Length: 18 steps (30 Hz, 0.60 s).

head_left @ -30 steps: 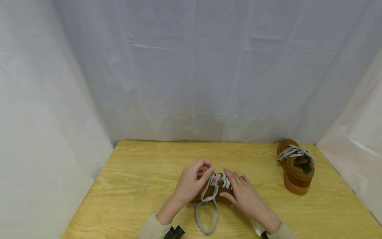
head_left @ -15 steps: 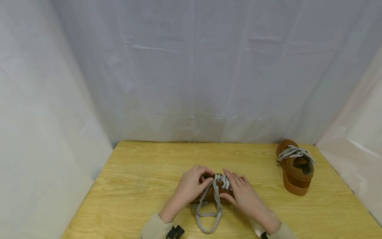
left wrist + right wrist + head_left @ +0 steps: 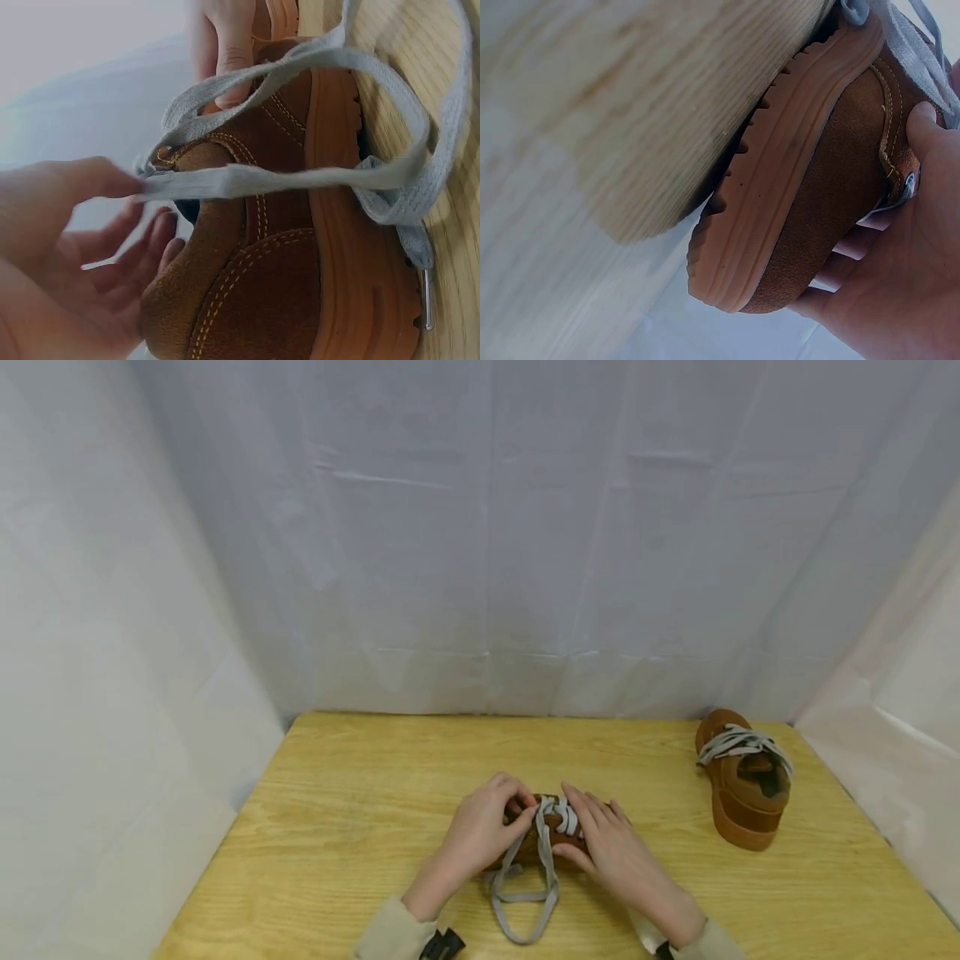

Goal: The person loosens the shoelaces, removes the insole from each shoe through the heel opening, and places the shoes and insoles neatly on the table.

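A brown shoe [image 3: 255,300] with grey laces lies in front, its heel towards the left. My left hand [image 3: 480,827] is at the shoe's opening; in the left wrist view its thumb and a finger pinch the grey lace [image 3: 225,182]. My right hand [image 3: 618,856] grips the front part of the shoe [image 3: 832,180], thumb on the near side and fingers over the far side. A lace loop [image 3: 525,935] hangs over the near side onto the table. A metal-tipped lace end [image 3: 427,296] lies beside the sole.
A second brown shoe [image 3: 742,785] with grey laces stands at the table's right, near the back. The wooden table [image 3: 337,810] is bounded by white sheeting [image 3: 450,568] behind and on both sides.
My left hand has shifted slightly down, and the lace it pinches has been drawn closer along the shoe; the hanging loops have changed shape. My right hand has stayed on the shoe.
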Tool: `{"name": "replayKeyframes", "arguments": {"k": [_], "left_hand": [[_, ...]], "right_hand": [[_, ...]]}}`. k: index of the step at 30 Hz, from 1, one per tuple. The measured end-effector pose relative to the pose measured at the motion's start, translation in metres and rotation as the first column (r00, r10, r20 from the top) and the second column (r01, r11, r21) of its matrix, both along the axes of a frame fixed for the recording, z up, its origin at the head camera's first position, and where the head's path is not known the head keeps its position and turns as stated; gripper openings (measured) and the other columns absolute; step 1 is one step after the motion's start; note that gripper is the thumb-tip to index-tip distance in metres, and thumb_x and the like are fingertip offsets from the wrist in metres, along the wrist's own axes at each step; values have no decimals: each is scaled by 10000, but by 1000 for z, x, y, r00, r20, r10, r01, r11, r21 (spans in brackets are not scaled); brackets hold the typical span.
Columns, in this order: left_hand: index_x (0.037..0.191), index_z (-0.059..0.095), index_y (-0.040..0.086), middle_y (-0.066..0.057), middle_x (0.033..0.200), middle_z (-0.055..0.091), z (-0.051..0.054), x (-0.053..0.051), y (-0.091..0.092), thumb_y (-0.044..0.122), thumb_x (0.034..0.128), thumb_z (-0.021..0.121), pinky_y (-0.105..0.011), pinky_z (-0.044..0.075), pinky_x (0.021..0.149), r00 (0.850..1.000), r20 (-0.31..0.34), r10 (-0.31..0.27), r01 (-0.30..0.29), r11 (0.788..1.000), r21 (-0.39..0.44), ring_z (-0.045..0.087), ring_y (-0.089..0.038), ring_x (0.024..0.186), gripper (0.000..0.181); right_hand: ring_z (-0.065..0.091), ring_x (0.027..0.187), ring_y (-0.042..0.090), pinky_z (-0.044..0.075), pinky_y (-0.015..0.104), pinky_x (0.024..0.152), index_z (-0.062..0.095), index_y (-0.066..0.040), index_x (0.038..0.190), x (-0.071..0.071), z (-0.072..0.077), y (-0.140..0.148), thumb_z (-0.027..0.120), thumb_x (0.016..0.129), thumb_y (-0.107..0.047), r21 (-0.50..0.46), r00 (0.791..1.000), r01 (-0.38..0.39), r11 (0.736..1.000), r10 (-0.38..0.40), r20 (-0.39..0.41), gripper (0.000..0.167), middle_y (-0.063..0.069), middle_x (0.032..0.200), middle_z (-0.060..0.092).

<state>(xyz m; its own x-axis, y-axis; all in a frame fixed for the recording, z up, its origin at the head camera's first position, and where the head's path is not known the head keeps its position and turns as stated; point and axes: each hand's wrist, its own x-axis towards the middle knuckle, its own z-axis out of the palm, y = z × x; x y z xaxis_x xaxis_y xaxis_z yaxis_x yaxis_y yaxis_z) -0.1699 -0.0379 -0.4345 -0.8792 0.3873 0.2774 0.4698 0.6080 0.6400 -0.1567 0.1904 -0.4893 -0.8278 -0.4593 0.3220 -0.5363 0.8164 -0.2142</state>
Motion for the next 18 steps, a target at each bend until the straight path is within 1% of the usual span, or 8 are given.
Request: {"name": "replayKeyframes", "arguments": {"k": [2,4,7,9,12,15,17,18], "left_hand": [[1005,668,142,6,1036,655,2,2,0,182,1000,658,-242,554,732,1000,-5,8,-8,997,79,649,-106,883,42],[1008,631,144,-4,1105,671,6,3,-1,143,999,644,-276,574,774,1000,-30,3,3,985,175,661,-126,939,16],[1012,616,133,-21,1185,679,15,5,-1,113,1001,635,-309,586,821,996,-83,-38,60,954,292,670,-150,999,30],[1016,629,128,-5,1153,696,20,7,-2,122,1003,638,-294,588,810,992,-95,-80,106,943,315,687,-135,968,17],[1050,673,121,25,1037,716,26,10,-4,164,1007,653,-237,577,779,979,-24,-204,203,941,269,686,-59,879,64],[1051,702,156,72,945,713,26,13,-6,209,1000,672,-169,552,731,940,81,-332,316,935,161,650,31,801,79],[1044,716,182,93,920,715,23,15,-6,249,1001,666,-140,536,705,920,119,-373,364,927,89,628,71,773,94],[1039,719,199,108,911,712,22,16,-7,267,1002,662,-135,530,692,919,134,-372,366,928,68,620,79,758,96]], "right_hand": [[545,1304,370,433,642,1022,277,-86,1599,0,0,0,656,967,-463,0,1000,-3,1000,3,-5,828,168,1463,538],[547,1301,371,435,641,1020,277,-87,1599,0,0,-1,653,968,-467,2,1000,-2,1000,2,-7,827,168,1459,541],[544,1305,372,432,645,1021,281,-82,1597,0,0,-1,653,969,-465,-1,1000,-2,1000,2,-7,824,172,1458,541],[542,1307,374,429,647,1023,288,-75,1593,-1,0,-1,657,968,-459,-3,1000,-3,1000,3,-11,822,174,1456,542],[538,1310,378,424,652,1024,297,-64,1588,-1,0,-1,668,964,-446,-11,1000,-7,1000,7,-12,821,177,1454,542],[528,1316,396,406,654,1044,279,-63,1595,-1,1,0,670,965,-438,-7,1000,-4,1000,4,8,830,191,1467,528],[525,1319,402,399,655,1051,271,-62,1597,0,1,0,670,965,-434,-5,1000,-1,1000,1,16,835,195,1475,520],[525,1318,404,397,654,1053,268,-63,1599,0,0,0,669,966,-436,-2,1000,0,1000,0,16,837,196,1477,518]]}}
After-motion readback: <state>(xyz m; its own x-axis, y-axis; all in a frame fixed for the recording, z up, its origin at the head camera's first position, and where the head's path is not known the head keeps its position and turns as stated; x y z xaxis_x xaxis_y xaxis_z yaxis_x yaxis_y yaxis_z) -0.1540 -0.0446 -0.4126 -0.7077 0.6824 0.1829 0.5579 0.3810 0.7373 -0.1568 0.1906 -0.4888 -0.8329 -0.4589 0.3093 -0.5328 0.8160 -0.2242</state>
